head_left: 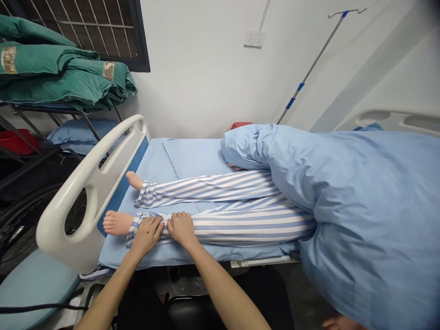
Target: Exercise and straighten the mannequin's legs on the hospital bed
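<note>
Head view: near striped leg [240, 227] lies straight on blue sheet [195, 156]. Our left hand [147, 234] and right hand [182, 228] rest over its shin, fingers close together; grip, we can't tell. Likely heavy, cloth slippery; we'd support ankle [129, 225] and calf.

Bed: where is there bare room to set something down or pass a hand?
Bare sheet lies beyond the far leg, between footboard and quilt; a narrow strip shows between the legs. Crowded: the near leg, under left hand and right hand, and wherever the quilt lies.
</note>
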A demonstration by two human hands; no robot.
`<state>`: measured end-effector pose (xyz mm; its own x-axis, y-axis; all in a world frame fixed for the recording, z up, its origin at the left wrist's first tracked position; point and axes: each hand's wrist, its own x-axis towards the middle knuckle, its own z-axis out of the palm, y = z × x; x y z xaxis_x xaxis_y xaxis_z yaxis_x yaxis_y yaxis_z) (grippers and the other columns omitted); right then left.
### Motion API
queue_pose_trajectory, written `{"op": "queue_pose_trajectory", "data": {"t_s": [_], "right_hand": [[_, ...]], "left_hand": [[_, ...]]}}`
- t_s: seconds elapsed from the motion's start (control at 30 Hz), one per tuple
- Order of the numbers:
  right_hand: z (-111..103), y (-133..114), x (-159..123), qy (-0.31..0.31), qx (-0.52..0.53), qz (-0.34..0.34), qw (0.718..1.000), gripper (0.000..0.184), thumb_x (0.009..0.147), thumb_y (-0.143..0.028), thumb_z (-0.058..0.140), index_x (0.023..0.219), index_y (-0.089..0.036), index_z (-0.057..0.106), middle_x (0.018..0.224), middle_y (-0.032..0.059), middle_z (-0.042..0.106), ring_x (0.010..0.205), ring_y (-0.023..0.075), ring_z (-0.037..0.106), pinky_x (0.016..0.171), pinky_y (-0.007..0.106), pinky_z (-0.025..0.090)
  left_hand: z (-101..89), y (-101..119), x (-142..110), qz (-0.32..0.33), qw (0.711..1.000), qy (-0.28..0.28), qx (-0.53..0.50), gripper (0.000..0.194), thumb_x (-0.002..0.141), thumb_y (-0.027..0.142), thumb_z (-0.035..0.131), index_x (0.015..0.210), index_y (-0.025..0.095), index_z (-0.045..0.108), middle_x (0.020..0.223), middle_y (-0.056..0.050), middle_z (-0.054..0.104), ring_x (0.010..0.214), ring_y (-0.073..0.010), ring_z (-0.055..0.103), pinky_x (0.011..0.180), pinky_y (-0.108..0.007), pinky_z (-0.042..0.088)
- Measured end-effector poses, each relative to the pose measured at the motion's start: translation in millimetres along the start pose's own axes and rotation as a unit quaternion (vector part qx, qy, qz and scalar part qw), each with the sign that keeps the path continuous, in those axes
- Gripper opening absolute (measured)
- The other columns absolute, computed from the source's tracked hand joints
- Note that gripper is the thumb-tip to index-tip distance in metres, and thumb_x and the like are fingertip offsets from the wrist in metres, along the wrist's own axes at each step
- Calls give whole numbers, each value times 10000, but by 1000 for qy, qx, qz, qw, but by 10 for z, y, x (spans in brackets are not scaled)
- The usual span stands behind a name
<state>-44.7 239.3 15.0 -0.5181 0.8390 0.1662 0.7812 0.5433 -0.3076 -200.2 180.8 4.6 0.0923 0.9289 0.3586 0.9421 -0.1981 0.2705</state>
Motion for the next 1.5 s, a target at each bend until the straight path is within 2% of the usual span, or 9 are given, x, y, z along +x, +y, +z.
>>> {"op": "queue_pose_trajectory", "data": {"t_s": [0.1,0.2,0.3,0.53,0.83,1.07,1.17,1.33,1.5], "right_hand": [[-6,-5,14,1,5,4,1000,264,884,-287,413,891,-130,625,884,107,649,869,223,554,779,337,344],[-3,3,25,6,8,5,1000,255,876,-288,423,885,-132,625,875,102,649,854,225,555,765,337,344],[11,13,29,11,9,5,1000,250,872,-289,430,883,-133,625,870,100,649,850,225,555,761,336,346],[10,6,30,12,4,0,1000,221,864,-281,448,879,-141,618,863,93,646,844,221,553,765,339,351],[16,18,27,19,11,1,1000,200,856,-280,466,863,-150,617,855,82,651,835,218,558,754,330,356],[-227,-265,179,81,132,-17,988,194,873,-267,449,754,-173,571,759,23,627,736,140,538,667,242,325],[-174,-349,236,71,194,8,978,259,886,-297,431,692,-178,555,647,-6,590,602,108,488,572,225,276],[63,-274,268,77,241,104,962,373,887,-324,417,557,-181,515,512,-23,494,501,102,385,523,235,232],[95,-186,335,103,368,111,918,416,877,-336,393,496,-174,424,469,-38,394,491,94,343,495,222,238]], "left_hand": [[-56,149,185,-61,994,33,-81,340,916,357,323,879,183,613,891,-50,664,891,-176,574,854,-310,401],[-41,258,369,-185,969,61,-150,474,924,384,245,563,197,488,547,-2,551,591,-136,528,650,-260,387],[86,248,462,-261,953,65,-140,501,919,382,220,499,201,424,466,2,494,506,-125,488,565,-250,337],[324,152,380,-192,979,45,61,275,852,298,374,712,197,588,691,-54,615,703,-179,541,592,-260,297],[350,116,347,-161,978,34,129,279,899,303,342,735,199,543,708,-33,623,738,-185,569,622,-283,303],[320,52,279,-197,976,-17,90,225,890,258,348,796,189,540,800,-52,633,806,-196,576,675,-280,332],[299,35,272,-229,971,-35,60,192,870,234,371,821,178,547,828,-67,639,803,-202,577,675,-283,334],[281,61,328,-278,961,-1,-7,263,894,294,334,751,191,529,795,-57,641,732,-186,553,615,-275,287],[154,224,524,-308,938,71,-143,309,864,341,344,618,194,458,594,-3,525,593,-140,455,569,-254,270]]}}
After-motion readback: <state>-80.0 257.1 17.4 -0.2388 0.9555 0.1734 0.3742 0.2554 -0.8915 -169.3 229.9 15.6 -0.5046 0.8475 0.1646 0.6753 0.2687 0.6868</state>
